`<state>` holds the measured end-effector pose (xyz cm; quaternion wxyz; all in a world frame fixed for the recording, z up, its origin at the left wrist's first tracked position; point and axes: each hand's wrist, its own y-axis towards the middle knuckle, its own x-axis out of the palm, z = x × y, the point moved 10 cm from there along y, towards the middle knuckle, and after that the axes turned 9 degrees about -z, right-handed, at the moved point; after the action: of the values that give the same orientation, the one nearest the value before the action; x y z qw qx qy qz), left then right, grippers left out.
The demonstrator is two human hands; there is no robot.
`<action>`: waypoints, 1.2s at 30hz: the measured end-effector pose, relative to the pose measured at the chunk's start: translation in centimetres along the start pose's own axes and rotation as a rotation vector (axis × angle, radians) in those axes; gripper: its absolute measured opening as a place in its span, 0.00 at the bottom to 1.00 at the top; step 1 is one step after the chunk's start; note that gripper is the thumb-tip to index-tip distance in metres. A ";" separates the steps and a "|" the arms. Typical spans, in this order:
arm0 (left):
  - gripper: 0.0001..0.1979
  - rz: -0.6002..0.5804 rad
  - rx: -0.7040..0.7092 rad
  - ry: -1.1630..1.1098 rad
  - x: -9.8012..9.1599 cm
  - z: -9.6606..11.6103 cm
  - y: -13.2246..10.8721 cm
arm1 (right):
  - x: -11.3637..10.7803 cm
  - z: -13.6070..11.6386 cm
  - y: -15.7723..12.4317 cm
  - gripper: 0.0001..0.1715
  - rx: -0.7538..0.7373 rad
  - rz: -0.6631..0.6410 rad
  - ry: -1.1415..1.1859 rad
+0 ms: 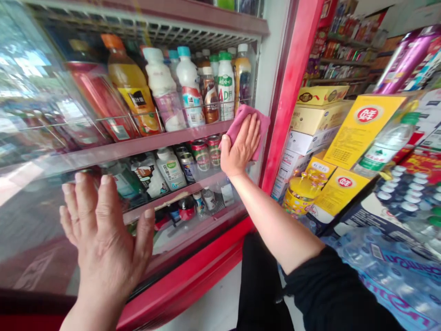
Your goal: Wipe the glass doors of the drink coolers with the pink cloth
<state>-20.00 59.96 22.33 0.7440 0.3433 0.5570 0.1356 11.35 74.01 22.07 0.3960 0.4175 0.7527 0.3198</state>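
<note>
My right hand (241, 146) presses a pink cloth (261, 123) against the glass door (41, 220) of a drinks fridge, close to the red frame on the right. Its fingers lie together over the cloth, with the thumb out to the left. On the left, my left hand (105, 230) is raised in front of the same glass, fingers stretched and apart, with nothing in it. Whether its palm touches the pane I cannot tell. Behind the glass stand an orange juice bottle (135, 85), a white bottle with a blue cap (190, 87) and several cans.
The red door frame (287, 87) runs up the right side. Right of it are stacked yellow boxes (361, 131), a tub of lollipops (301, 193), a green-capped water bottle (389, 142) and shrink-wrapped water bottles (396, 276). Reflections cover the left part of the glass.
</note>
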 end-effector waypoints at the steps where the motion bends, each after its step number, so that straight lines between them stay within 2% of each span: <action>1: 0.47 0.000 -0.011 -0.007 0.2 -0.2 -0.3 | 0.1 -0.8 -1.1 0.51 0.063 0.036 0.029; 3: 0.47 -0.004 -0.028 -0.017 0.5 -0.7 -0.9 | 0.7 -3.6 -3.7 0.52 0.096 0.046 0.078; 5: 0.47 -0.005 -0.042 -0.022 0.8 -1.1 -1.4 | 1.9 -7.3 -6.6 0.54 0.023 -0.037 0.127; 8: 0.47 -0.021 -0.075 -0.019 1.2 -1.9 -2.2 | 4.7 -12.5 -11.9 0.57 -0.125 -0.284 0.178; 10: 0.46 -0.034 -0.106 -0.005 1.4 -2.4 -2.7 | 6.4 -15.1 -15.7 0.54 -0.233 -0.434 0.150; 13: 0.47 -0.024 -0.138 0.019 1.4 -3.1 -3.4 | 7.9 -17.7 -20.2 0.45 -0.452 -0.576 0.122; 15: 0.48 -0.013 -0.147 0.026 1.4 -3.3 -3.7 | 7.9 -18.2 -21.5 0.41 -0.571 -0.626 0.149; 20: 0.48 -0.029 -0.174 0.038 2.3 -2.8 -4.1 | 6.1 -16.2 -20.2 0.39 -0.703 -0.667 0.199; 24: 0.46 -0.047 -0.182 0.024 3.7 -1.6 -3.8 | 6.2 -12.4 -18.5 0.41 -0.688 -0.662 0.120; 26: 0.45 -0.042 -0.166 0.011 4.4 -1.0 -3.5 | 6.2 -10.2 -17.2 0.41 -0.671 -0.557 0.085; 29: 0.45 -0.009 -0.131 -0.013 5.1 -0.3 -3.0 | 5.4 -6.8 -15.1 0.39 -0.653 -0.317 0.050; 31: 0.45 0.016 -0.115 -0.034 5.5 0.2 -2.7 | 4.8 -4.6 -13.7 0.39 -0.633 -0.201 0.022; 36: 0.45 0.058 -0.110 -0.060 5.7 1.0 -2.3 | 3.5 0.4 -10.8 0.38 -0.574 -0.084 -0.054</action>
<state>-17.54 61.27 16.73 0.7737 0.3218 0.5161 0.1774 6.47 72.39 11.95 0.5307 0.2651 0.6374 0.4917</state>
